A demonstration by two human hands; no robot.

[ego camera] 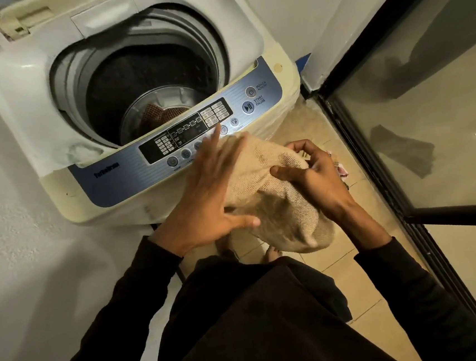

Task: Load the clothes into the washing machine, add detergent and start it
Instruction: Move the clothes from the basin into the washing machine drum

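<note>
A white top-loading washing machine (22,93) stands with its lid up and its drum open. A red checked cloth (156,117) lies at the bottom of the drum. In front of the blue control panel (126,179) I hold a beige knitted garment (263,186). My right hand (315,178) pinches its upper edge. My left hand (206,195) lies flat against its left side, fingers spread, index finger pointing toward the panel. The garment hangs bunched in front of the machine, above the floor.
A white wall runs along the left. A dark-framed glass door (417,122) stands on the right. Tan floor tiles (367,298) lie between. A bit of pink cloth (343,171) shows behind my right hand. Power and start buttons (248,107) sit at the panel's right end.
</note>
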